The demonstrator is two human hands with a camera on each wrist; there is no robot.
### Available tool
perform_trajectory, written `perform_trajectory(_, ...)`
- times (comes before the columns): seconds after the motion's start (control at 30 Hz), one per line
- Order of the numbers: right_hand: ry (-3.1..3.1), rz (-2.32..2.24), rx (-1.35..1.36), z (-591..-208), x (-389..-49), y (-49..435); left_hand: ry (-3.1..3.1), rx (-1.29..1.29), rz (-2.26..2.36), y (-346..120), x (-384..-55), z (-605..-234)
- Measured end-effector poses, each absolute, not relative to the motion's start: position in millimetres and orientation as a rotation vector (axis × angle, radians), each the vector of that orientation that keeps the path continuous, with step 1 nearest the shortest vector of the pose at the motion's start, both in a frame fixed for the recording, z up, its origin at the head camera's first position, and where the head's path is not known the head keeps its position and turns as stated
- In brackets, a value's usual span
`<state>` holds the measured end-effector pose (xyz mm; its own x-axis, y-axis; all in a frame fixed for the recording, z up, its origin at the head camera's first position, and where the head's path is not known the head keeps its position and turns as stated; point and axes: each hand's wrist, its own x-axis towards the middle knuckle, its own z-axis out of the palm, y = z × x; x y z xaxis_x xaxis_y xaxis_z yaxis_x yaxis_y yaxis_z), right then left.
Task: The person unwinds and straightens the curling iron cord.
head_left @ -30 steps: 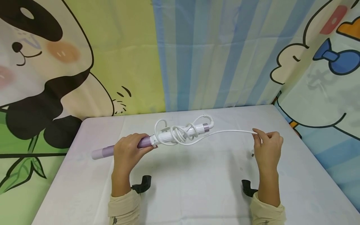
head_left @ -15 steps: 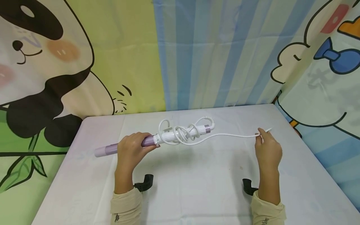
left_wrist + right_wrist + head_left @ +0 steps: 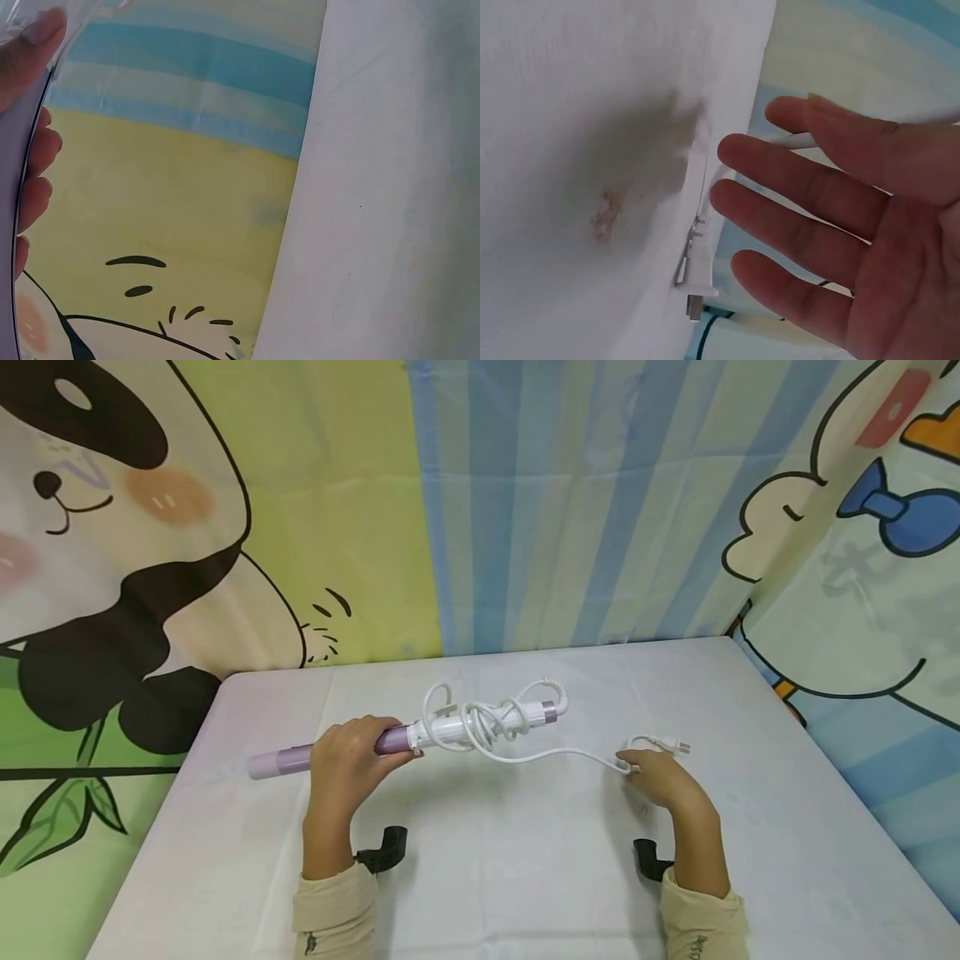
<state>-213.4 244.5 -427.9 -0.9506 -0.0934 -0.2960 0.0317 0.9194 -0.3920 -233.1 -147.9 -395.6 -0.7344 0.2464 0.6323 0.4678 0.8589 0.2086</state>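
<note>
A white and purple curling iron (image 3: 536, 714) is held above the table, its white cord (image 3: 555, 752) looped several times around the handle. My left hand (image 3: 347, 764) grips the purple barrel; in the left wrist view, curled fingers (image 3: 39, 199) show beyond the barrel (image 3: 10, 195). At the right, the free run of cord reaches my right hand (image 3: 667, 781), which pinches it between thumb and index finger. The other fingers (image 3: 791, 214) extend loosely in the right wrist view. Past that hand, the white two-pin plug (image 3: 670, 744) hangs at the cord's end.
A white-covered table (image 3: 487, 860) lies below both hands. Behind it hangs a printed curtain (image 3: 517, 510), and another patterned cloth (image 3: 870, 610) borders the right side. Black camera mounts (image 3: 384, 850) stick out from both wrists.
My right hand has moved left and lower, bringing its end of the cord along, so the cord sags more. The plug now shows beyond the hand. My left hand stays nearly still with the curling iron.
</note>
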Motion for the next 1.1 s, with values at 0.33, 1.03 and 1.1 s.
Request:
perform_trajectory(0.33, 2.966, -0.661, -0.191, -393.4, -196.7, 227.4, -2.392, -0.526, -0.456, -145.5, -233.9, -394.9)
perform_trajectory(1.03, 3.59, -1.109, -0.602, -391.4, -197.1, 183.1, -2.466, -0.62, -0.394, -140.7, -233.3, -395.8)
perform_trajectory(1.1, 3.63, -1.167, -0.483, -390.7, -197.3, 183.2, -2.46, -0.638, -0.371, -141.2, -232.8, -395.4)
